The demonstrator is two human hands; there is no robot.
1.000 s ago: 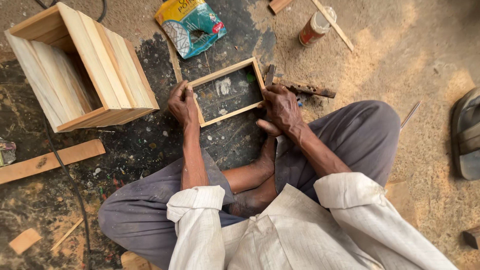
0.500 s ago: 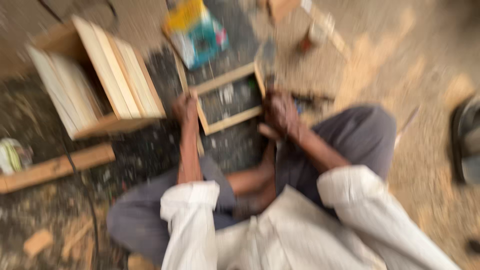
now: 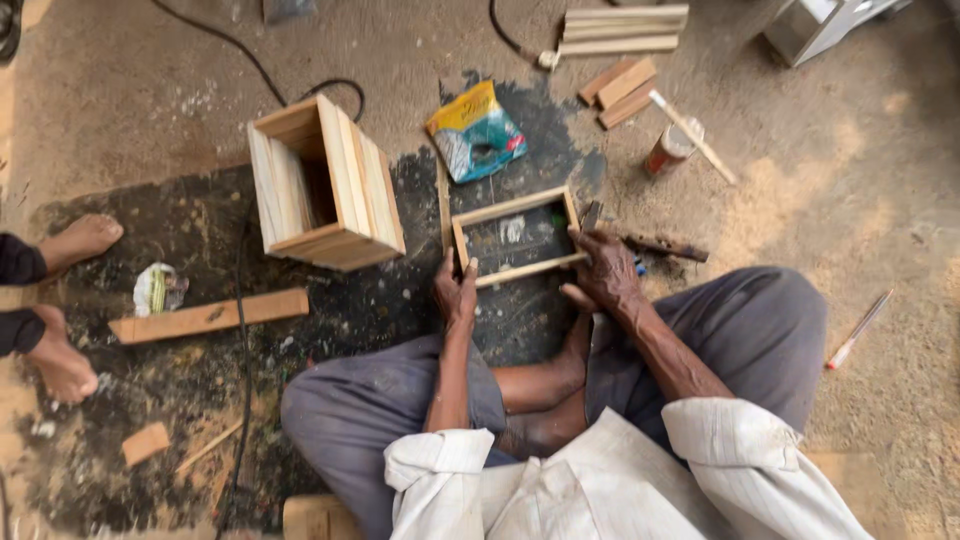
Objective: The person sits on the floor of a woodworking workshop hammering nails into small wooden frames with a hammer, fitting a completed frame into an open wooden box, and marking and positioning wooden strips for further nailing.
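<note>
Sat cross-legged on stained floor (image 3: 200, 240), small wooden frame (image 3: 516, 240) flat just ahead of the knees. Left hand (image 3: 456, 292) curled over frame's near-left corner, right hand (image 3: 606, 268) closed over its right end; fingertip detail too small to tell. Risked racking the joints if pressed unevenly; dark tool (image 3: 665, 246) just beside right hand could snag.

White shirt with rolled-up sleeves, grey-blue trousers, bare forearms and bare feet.
</note>
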